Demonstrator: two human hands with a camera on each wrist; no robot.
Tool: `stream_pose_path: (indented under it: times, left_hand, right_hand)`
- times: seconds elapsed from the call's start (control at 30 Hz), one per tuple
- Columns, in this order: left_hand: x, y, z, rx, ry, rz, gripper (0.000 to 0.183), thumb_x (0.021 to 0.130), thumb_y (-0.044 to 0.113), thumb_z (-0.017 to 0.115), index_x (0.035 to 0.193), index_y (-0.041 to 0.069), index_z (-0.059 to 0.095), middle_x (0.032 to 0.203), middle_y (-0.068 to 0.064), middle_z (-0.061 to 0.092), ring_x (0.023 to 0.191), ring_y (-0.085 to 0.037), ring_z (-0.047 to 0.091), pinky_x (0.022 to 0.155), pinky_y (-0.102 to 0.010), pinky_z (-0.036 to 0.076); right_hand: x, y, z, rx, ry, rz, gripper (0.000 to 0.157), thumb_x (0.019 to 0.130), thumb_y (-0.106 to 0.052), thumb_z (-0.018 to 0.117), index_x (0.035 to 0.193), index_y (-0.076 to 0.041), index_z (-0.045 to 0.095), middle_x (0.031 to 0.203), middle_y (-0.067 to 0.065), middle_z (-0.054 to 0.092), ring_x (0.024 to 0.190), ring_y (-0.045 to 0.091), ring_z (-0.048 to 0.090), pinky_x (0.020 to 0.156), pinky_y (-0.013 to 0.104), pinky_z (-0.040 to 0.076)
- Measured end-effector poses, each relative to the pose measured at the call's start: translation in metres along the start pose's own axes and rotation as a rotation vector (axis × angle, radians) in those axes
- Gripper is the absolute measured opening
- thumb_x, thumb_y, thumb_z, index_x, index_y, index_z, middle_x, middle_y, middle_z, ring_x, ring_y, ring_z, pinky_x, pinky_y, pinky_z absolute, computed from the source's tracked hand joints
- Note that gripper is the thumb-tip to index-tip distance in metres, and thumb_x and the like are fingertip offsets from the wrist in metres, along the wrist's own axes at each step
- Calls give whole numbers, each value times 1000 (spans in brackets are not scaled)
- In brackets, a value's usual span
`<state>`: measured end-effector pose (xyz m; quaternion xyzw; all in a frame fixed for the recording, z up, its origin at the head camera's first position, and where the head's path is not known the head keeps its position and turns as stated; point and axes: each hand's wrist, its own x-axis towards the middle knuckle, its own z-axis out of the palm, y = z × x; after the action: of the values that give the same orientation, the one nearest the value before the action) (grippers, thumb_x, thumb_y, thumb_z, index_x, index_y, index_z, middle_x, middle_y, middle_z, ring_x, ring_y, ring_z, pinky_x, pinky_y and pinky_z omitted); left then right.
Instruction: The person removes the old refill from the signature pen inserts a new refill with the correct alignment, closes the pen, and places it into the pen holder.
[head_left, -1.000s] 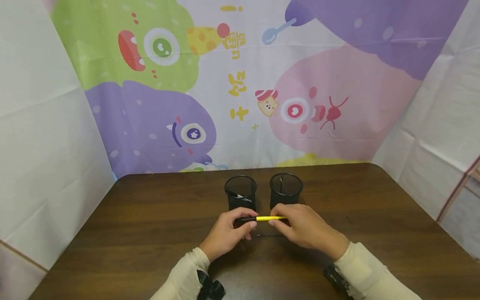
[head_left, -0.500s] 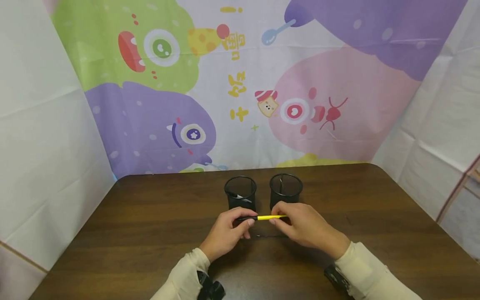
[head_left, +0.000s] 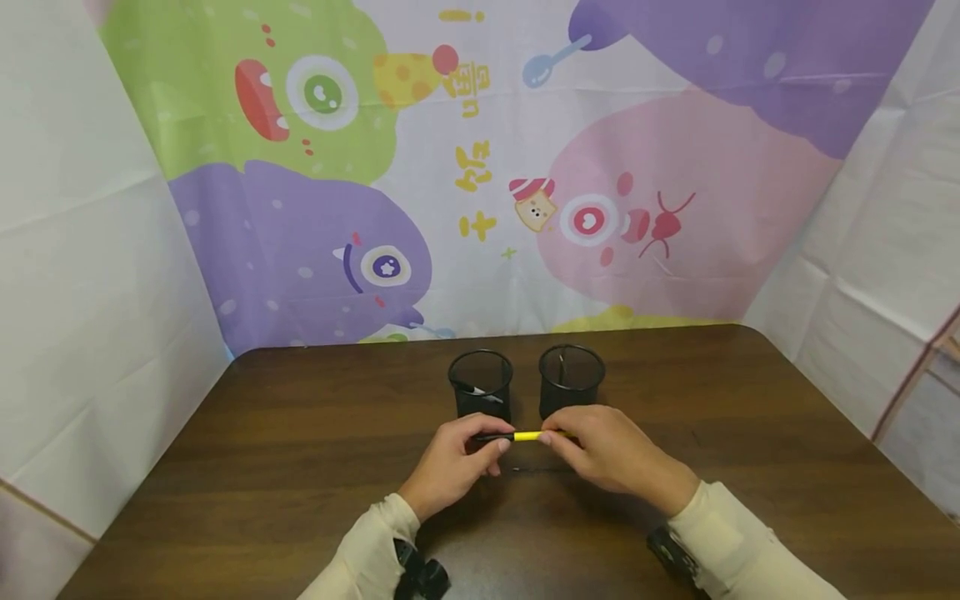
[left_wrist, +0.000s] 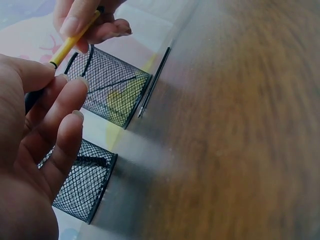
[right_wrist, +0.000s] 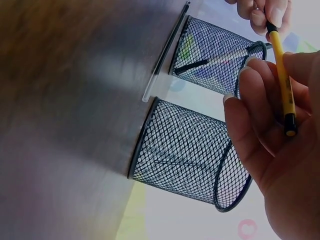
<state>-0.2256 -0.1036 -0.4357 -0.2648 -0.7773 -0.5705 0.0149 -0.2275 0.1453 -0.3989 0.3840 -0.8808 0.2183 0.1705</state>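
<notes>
A pen with a yellow barrel (head_left: 527, 436) and black ends lies level between my two hands, above the table. My left hand (head_left: 450, 467) pinches its black section between thumb and fingers. The right hand (head_left: 622, 454) pinches the yellow barrel, and in the right wrist view the pen's black end (right_wrist: 290, 124) points back toward the palm. Below the hands a thin pen refill (left_wrist: 156, 80) lies on the table, in front of the mesh cups. In the head view the right hand covers part of this refill.
Two black mesh pen cups stand side by side behind the hands. The left cup (head_left: 472, 407) contains a black-and-white pen (right_wrist: 212, 61); the right cup (head_left: 572, 398) contains a thin dark stick-like piece. A printed cloth (head_left: 480, 275) hangs behind the brown table (head_left: 315, 433).
My right thumb has shifted slightly left along the yellow barrel, so less yellow shows. The left hand, cups and refill look almost unmoved.
</notes>
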Motion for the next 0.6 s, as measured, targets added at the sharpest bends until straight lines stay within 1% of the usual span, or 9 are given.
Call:
stream_pose_path:
  times: [0.17, 0.23, 0.33, 0.43, 0.53, 0.6]
  left_hand:
    - [0, -1, -1, -5, -11, 4, 20, 97, 9, 67, 116, 5, 70, 94, -3, 68, 65, -17, 66, 60, -28, 54]
    - [0, 4, -1, 2, -13, 6, 19, 96, 7, 67, 115, 3, 70, 93, -7, 69, 64, -19, 66, 60, -27, 53]
    - [-2, 16, -1, 3, -19, 9, 19, 96, 4, 66, 115, 1, 69, 93, -10, 69, 65, -22, 67, 61, -26, 53]
    - [-5, 27, -2, 11, -29, 23, 21, 97, 5, 66, 116, 0, 70, 92, -9, 68, 66, -21, 67, 61, -27, 54]
    - [-7, 32, -3, 16, -43, 24, 21, 97, 5, 66, 117, 0, 71, 91, -6, 67, 66, -20, 66, 63, -30, 56]
    - [-7, 33, -3, 14, -48, 17, 20, 97, 5, 65, 115, 0, 71, 91, -7, 67, 67, -21, 66, 63, -31, 56]
  right_hand:
    - [0, 0, -1, 0, -29, 13, 10, 99, -25, 66, 95, -19, 73, 81, -18, 62, 68, 1, 54, 66, 29, 51]
    - [0, 0, -1, 1, -34, 18, 11, 99, -26, 65, 95, -19, 73, 81, -18, 62, 68, 1, 53, 66, 29, 51]
    - [0, -1, -1, 0, -38, 26, 13, 100, -27, 65, 95, -18, 73, 80, -19, 60, 68, 2, 53, 66, 29, 50]
    - [1, -1, -1, 4, -49, 29, 12, 100, -27, 64, 95, -19, 72, 78, -19, 59, 67, 1, 52, 65, 28, 49]
    - [1, -2, -1, 6, -61, 30, 12, 100, -28, 64, 95, -20, 71, 78, -19, 58, 66, 1, 51, 64, 27, 48]
    - [1, -2, -1, 11, -68, 30, 12, 100, -29, 64, 95, -20, 71, 78, -20, 58, 66, 1, 51, 63, 26, 48]
